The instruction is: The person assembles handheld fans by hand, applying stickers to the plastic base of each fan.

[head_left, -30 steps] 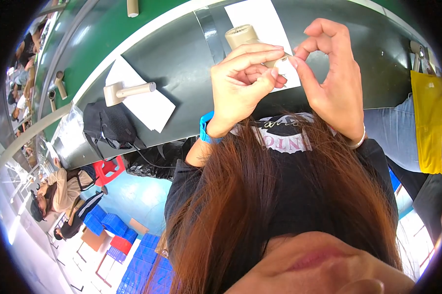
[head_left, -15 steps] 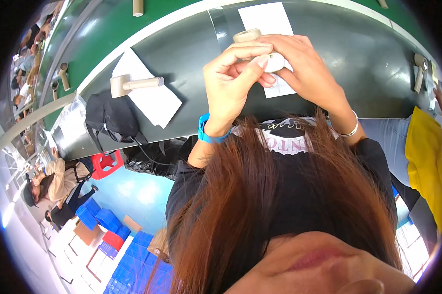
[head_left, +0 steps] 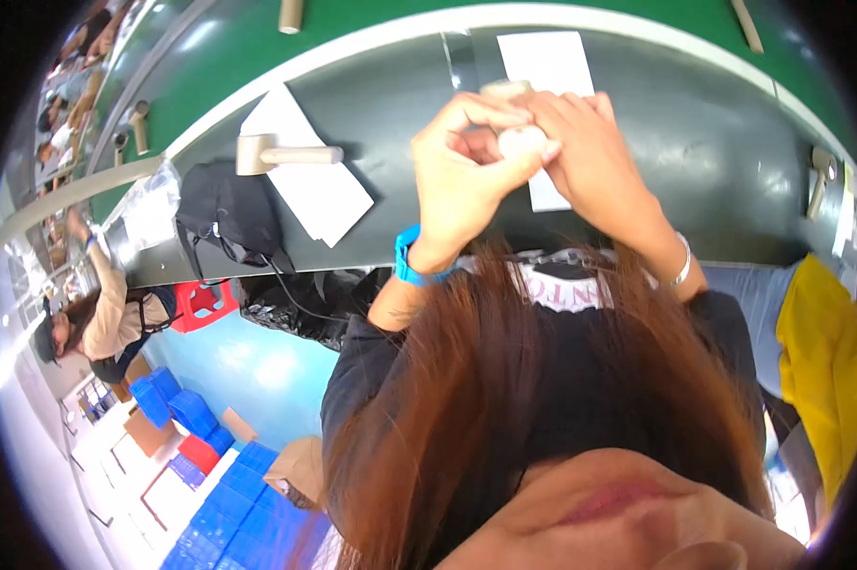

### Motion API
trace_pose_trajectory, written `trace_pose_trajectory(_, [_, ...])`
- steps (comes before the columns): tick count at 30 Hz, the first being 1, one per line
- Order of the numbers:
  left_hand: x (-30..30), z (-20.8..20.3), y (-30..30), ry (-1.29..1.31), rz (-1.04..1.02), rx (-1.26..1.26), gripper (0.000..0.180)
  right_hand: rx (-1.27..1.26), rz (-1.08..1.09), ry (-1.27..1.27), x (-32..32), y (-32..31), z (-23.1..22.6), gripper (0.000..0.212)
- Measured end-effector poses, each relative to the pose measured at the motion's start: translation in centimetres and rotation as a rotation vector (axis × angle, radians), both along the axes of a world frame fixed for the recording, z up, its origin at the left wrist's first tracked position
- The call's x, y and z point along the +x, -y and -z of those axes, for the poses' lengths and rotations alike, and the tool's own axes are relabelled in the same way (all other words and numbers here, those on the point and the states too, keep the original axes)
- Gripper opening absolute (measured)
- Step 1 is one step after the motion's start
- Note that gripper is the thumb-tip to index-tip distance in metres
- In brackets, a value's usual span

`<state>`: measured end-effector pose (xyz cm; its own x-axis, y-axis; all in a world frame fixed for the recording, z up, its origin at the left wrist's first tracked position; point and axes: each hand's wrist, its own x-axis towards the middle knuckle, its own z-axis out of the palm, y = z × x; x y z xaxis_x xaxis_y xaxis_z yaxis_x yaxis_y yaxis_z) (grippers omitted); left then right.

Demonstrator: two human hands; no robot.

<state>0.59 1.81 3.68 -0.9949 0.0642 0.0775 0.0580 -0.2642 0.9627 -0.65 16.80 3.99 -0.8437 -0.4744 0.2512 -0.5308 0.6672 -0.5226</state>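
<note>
Both hands are together above the dark worktop. My right hand [head_left: 585,142] is wrapped over a beige hair-dryer-shaped device, whose head [head_left: 507,89] shows beyond the fingers. A pale round end [head_left: 522,142] of it faces up between the hands. My left hand [head_left: 466,157] is closed at this end, its thumb across the near side and its fingers at the far side. Most of the device is hidden by the fingers. A white sheet [head_left: 547,62] lies beneath the hands. To the left, a similar beige device [head_left: 291,156] rests on more white sheets [head_left: 329,204].
A black backpack [head_left: 224,214] lies at the worktop's left near edge, beside a clear plastic bag [head_left: 153,204]. Another beige device [head_left: 820,176] lies far right. More lie on the green surface [head_left: 371,28] beyond the pale rim. A person [head_left: 115,313] sits at the left.
My left thumb has moved right across the device's pale end. The whole view has shifted, so the worktop appears lower. The person at the left has raised an arm.
</note>
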Motion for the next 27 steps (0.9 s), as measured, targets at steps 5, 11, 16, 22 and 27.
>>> trace_pose_trajectory(5, [-0.5, 0.3, -0.1, -0.003, 0.001, 0.05, 0.014, -0.099, -0.064, 0.19, -0.1, -0.1, 0.0, 0.024])
trace_pose_trajectory(11, [-5.0, -1.4, 2.3, -0.07, -0.092, -0.204, 0.014, -0.371, -0.15, 0.262, -5.0, -2.9, -0.5, 0.047])
trace_pose_trajectory(16, [-18.5, 3.2, 7.1, -0.539, -0.38, -0.981, 0.03, 0.016, 0.049, -0.177, -14.6, -5.3, -0.4, 0.047])
trace_pose_trajectory(22, [-27.7, 11.5, 10.3, -0.143, -0.457, -1.562, 0.027, 0.407, 0.205, -0.408, -24.9, -11.8, 8.5, 0.057])
trace_pose_trajectory(27, [-26.9, 10.2, 12.9, -0.536, -0.635, -1.443, 0.021, 0.453, 0.245, -0.556, -22.3, -9.8, 6.9, 0.055])
